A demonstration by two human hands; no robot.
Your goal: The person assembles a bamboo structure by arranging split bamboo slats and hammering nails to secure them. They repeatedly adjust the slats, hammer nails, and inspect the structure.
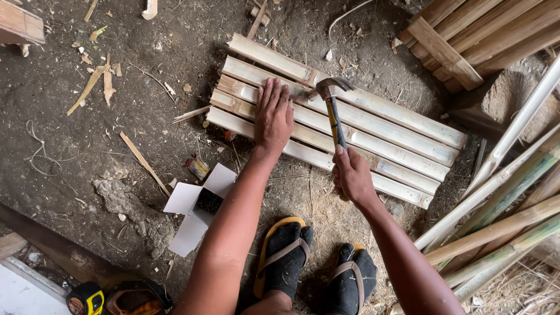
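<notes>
Several split bamboo slats [373,131] lie side by side on the dirt ground, slanting from upper left to lower right. My left hand [273,115] presses flat on the slats near their left end, fingers spread. My right hand [352,175] grips the yellow and black handle of a claw hammer [330,93]. The hammer's metal head rests on a slat just right of my left fingertips.
An opened white cardboard box [198,204] with dark contents lies left of my feet in sandals [283,256]. Bamboo poles [501,221] lean at the right. Another slatted bamboo panel [466,35] sits top right. A yellow tape measure [86,300] lies bottom left.
</notes>
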